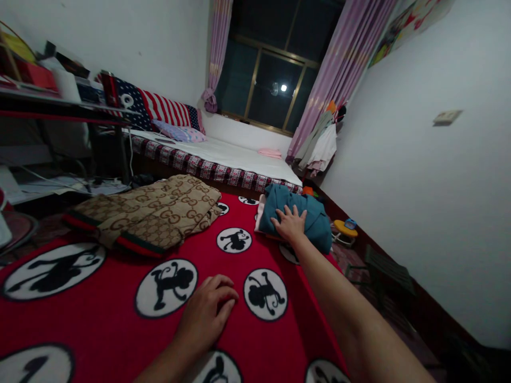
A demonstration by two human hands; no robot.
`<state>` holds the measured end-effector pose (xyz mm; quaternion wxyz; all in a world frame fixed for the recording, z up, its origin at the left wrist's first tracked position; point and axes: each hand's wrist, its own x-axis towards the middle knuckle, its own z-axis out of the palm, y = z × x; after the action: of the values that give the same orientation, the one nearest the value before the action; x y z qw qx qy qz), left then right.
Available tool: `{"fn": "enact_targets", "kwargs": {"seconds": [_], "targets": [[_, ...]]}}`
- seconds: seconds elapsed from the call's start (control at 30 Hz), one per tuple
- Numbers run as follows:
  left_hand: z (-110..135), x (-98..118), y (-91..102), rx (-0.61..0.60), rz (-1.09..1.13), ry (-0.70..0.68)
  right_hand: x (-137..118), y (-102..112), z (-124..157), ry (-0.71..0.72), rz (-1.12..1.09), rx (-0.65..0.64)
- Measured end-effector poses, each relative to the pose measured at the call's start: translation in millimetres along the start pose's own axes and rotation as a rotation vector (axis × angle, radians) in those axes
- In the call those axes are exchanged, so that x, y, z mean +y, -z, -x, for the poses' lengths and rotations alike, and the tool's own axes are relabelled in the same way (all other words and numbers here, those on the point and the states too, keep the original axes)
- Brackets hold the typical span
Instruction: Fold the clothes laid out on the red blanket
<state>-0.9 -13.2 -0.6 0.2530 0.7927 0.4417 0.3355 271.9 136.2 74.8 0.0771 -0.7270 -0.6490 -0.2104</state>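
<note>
My right hand (290, 223) lies with spread fingers on a folded teal garment (317, 219) near the far right edge of the bed. A pale pink folded cloth (260, 215) shows from under the teal one. My left hand (208, 308) rests on the red blanket (255, 260), which has black monkey figures in white ovals. Its fingers are loosely bent and apart, with nothing in them. To the far left of it, a tan monogram-patterned garment (171, 207) with green and red trim lies spread on the blanket.
Behind the blanket stands a second bed (223, 151) with pillows. A cluttered desk (72, 103) is at the left. On the right are a yellow-topped stool (345, 229), a dark folding stool (389, 268) and the wall. Clothes (322, 146) hang by the purple curtain.
</note>
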Motion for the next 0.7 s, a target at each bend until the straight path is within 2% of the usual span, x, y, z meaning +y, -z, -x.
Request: {"fn": "enact_targets", "kwargs": {"seconds": [0.1,0.2,0.33,0.43,0.57,0.7], "targets": [[-2.7,-4.3,-0.3,0.02,0.035,-0.016,-20.2,5.3,16.4,-0.03,-0.042,0.027],[-4.5,-9.9,-3.0,0.071,0.091,-0.009,-51.9,5.1,60.3,-0.013,-0.142,0.033],[-5.0,-12.8,-2.0,0.119,0.173,0.004,-91.8,-0.6,134.6,0.02,-0.331,-0.254],[-4.2,-11.2,3.2,0.133,0.203,-0.019,-110.8,7.1,171.4,-0.01,-0.362,-0.285],[1.4,-8.0,5.5,0.189,0.271,-0.003,-121.1,20.4,192.2,-0.028,-0.429,-0.187],[5.1,-10.0,5.9,0.286,0.226,-0.006,-114.0,18.9,195.0,-0.043,-0.629,-0.115]]}}
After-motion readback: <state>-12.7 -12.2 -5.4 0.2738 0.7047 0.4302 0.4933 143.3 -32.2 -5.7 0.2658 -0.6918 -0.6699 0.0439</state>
